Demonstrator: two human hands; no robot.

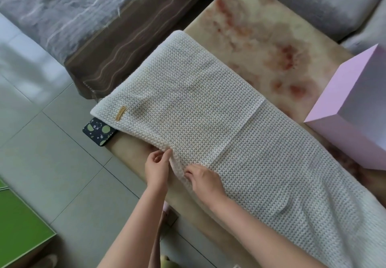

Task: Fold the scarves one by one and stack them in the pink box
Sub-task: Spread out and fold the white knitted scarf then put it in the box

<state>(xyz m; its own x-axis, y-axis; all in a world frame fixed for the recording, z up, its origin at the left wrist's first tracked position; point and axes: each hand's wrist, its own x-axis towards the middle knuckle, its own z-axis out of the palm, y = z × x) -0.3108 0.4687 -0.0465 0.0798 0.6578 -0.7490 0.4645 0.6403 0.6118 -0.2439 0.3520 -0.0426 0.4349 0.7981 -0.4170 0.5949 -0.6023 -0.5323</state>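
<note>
White chunky-knit scarf point(208, 104) lies lengthwise along the tabletop point(261, 44), and both hands meet at its near long edge. The left hand point(157, 167) pinches that edge between thumb and fingers. The right hand point(203, 179), just beside it, curls its fingers onto the same edge, and a small ridge of knit stands up between the two. The right forearm lies over the scarf's lower stretch.

The scarf's far end reaches the tabletop's far-left corner and looks to hang slightly past it, by a brown striped cloth point(125, 44). Its other end runs toward the lower right and out of view. A dark phone point(99, 131) with green spots sits at the tabletop's edge, partly tucked under the scarf's corner. The pink box point(344, 121) stands on the right side of the tabletop, apart from the scarf, with a strip of bare beige and rust-mottled surface between them. More bare surface lies beyond the scarf's far long edge. Grey tile floor point(52, 142) lies to the left.

One layer of the scarf is folded back over itself, ending in a straight cross edge about midway. A small tan label point(120, 113) sits near the far corner.
</note>
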